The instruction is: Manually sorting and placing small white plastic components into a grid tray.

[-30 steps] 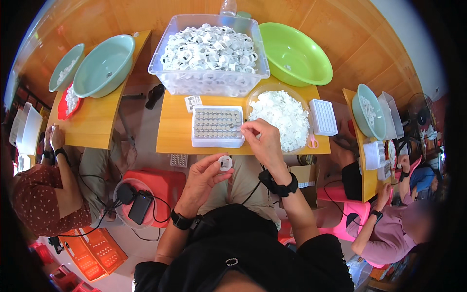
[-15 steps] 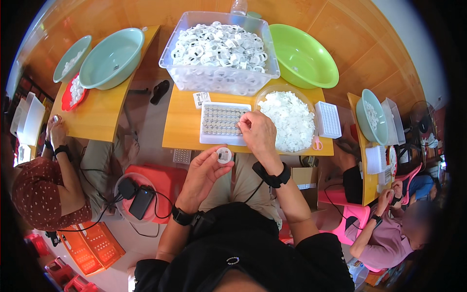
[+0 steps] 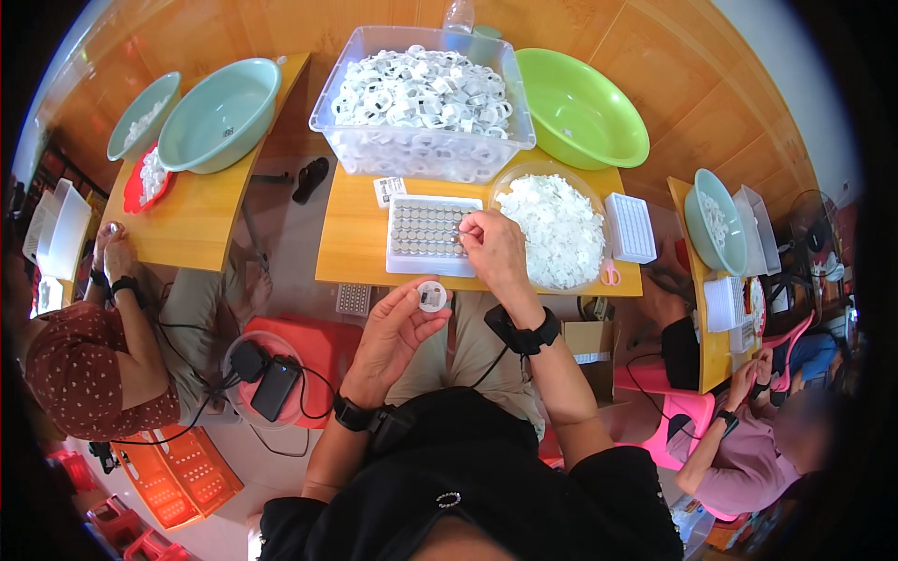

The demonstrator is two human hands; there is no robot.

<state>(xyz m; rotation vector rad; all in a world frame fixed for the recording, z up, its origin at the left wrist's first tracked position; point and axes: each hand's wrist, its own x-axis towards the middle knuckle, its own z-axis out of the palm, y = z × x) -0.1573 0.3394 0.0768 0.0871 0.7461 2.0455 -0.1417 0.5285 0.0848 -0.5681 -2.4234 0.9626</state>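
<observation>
In front of the table edge, my left hand (image 3: 398,327) pinches a round white plastic casing (image 3: 432,296) with a dark and silvery part inside. A white tray (image 3: 432,266) on the table holds rows of silver button cells (image 3: 423,224). At the tray's right side, my right hand (image 3: 500,254) has thumb and fingertips pinched together over the cells. The fingers hide what, if anything, is between them. Right beside that hand stands a clear round tub (image 3: 599,210) heaped with small white plastic pieces (image 3: 550,222).
Behind the tray is a large clear bin (image 3: 421,154) full of white ring-shaped parts, with a green basin (image 3: 580,107) beside it. Pink scissors (image 3: 610,273) and another white tray (image 3: 631,229) lie right. A printed label (image 3: 388,191) lies left. Co-workers sit at tables on both sides.
The view has shifted slightly. My left hand still holds the casing in nearly the same spot, and my right hand stays at the tray's right side with its fingertips pinched.
</observation>
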